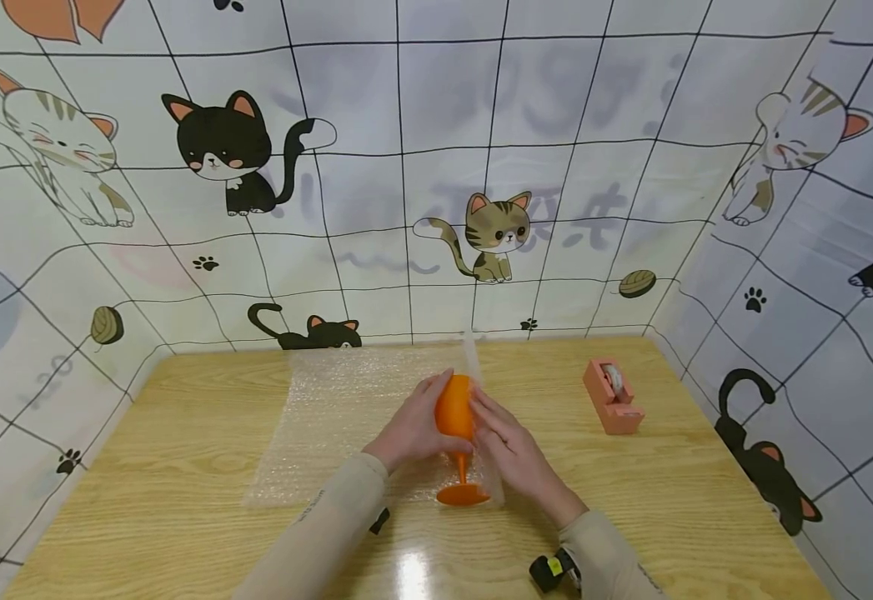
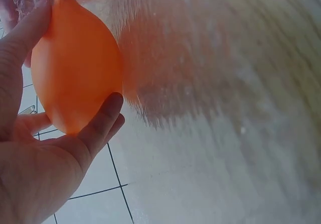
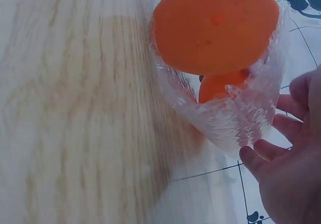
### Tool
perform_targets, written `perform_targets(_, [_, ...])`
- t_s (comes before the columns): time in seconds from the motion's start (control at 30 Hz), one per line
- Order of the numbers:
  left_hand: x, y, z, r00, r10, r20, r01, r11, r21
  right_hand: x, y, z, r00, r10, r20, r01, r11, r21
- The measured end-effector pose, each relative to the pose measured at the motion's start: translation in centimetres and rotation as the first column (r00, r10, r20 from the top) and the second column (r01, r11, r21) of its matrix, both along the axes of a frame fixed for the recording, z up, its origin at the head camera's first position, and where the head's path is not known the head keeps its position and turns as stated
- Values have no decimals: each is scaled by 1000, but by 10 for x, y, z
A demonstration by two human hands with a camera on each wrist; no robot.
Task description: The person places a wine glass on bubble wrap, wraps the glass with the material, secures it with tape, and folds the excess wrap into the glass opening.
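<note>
An orange goblet lies on its side on a sheet of clear bubble wrap, its round foot toward the table's near edge. My left hand holds the goblet by its bowl, thumb on one side and fingers on the other. On the goblet's right, my right hand presses the raised edge of the wrap against it with nearly straight fingers. In the right wrist view, the wrap curves up around the bowl's side and the stem is hidden behind the foot.
A pink tape dispenser with a roll of tape stands at the right of the wooden table. Cat-printed cloth hangs behind the table and along both sides. Dark devices sit at the wrists.
</note>
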State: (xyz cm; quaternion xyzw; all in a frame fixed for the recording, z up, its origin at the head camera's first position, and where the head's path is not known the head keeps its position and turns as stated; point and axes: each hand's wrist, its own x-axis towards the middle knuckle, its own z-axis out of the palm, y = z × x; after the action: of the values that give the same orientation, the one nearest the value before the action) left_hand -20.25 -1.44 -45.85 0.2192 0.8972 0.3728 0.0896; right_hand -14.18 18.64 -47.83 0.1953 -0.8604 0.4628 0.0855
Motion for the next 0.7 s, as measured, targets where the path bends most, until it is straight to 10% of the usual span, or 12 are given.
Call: perform_targets(0.7, [-5,-14,-8,999,-16,-42,15,1000,-13,-7,-8,6,991,45,-122,-36,997,73])
